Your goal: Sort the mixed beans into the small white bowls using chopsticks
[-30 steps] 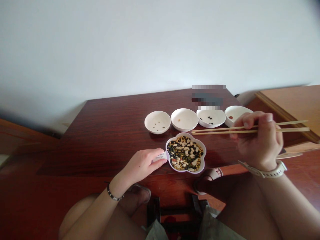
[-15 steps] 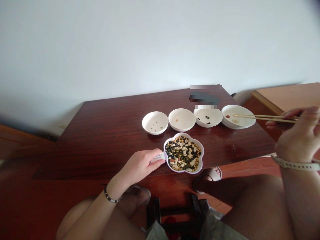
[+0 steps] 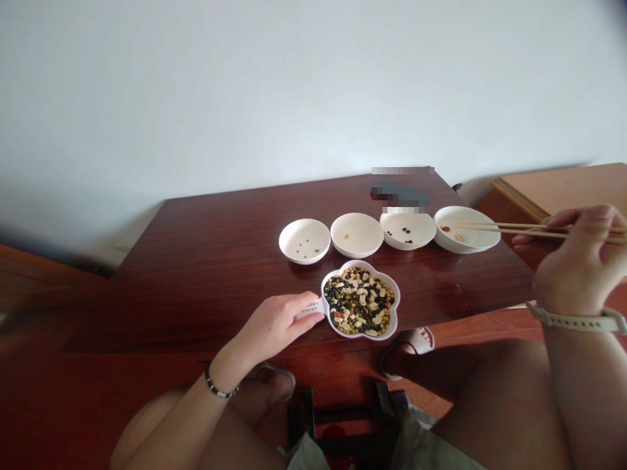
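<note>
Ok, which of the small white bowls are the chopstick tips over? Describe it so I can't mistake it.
On the dark wooden table, four small white bowls stand in a row behind the flower-shaped dish of mixed beans. The one you want is the rightmost bowl, nearest the right hand; it alone holds a red bean.

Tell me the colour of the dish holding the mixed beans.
White with a pale lilac rim, the dish shows best in the head view.
</note>
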`<action>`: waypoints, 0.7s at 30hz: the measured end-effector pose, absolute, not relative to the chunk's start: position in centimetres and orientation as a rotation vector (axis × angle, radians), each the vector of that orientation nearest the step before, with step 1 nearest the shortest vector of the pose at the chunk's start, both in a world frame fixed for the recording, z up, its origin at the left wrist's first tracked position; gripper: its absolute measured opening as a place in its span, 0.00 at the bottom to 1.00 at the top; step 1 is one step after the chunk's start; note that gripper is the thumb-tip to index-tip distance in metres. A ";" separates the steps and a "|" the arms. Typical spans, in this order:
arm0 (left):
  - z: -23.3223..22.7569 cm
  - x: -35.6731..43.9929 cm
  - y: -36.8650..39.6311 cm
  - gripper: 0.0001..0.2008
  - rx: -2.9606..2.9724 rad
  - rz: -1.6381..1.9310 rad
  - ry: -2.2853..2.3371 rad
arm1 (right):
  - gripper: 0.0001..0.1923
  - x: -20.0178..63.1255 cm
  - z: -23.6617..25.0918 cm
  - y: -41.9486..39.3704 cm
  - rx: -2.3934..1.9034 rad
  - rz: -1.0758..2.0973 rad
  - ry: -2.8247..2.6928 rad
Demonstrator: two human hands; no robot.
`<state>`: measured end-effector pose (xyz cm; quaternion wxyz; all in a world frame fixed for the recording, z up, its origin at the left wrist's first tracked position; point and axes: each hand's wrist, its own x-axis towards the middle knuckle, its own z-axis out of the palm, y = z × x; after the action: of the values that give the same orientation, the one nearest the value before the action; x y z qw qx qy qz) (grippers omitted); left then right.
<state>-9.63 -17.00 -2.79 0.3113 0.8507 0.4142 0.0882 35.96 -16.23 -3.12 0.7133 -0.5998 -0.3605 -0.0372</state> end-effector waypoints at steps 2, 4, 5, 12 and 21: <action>-2.8 -9.6 -17.0 0.12 2.250 0.237 1.090 | 0.22 35.5 -3.0 -16.2 -1.316 -0.093 -0.795; -2.8 -9.7 -17.0 0.13 2.258 0.242 1.090 | 0.22 35.0 -2.7 -16.3 -1.248 -0.081 -0.804; -2.9 -9.7 -17.0 0.13 2.263 0.244 1.091 | 0.22 34.6 -2.6 -16.3 -1.207 -0.065 -0.801; -3.2 -9.8 -17.0 0.14 2.280 0.262 1.098 | 0.23 31.6 -1.5 -16.4 -0.945 0.193 -0.780; -3.2 -9.8 -17.0 0.14 2.253 0.238 1.106 | 0.22 24.7 -0.6 -18.4 -0.959 0.697 -1.069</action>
<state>-9.76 -16.97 -3.15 0.3052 0.8511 0.4176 0.0900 24.66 -18.37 -0.62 0.6980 -0.4302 -0.4795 0.3127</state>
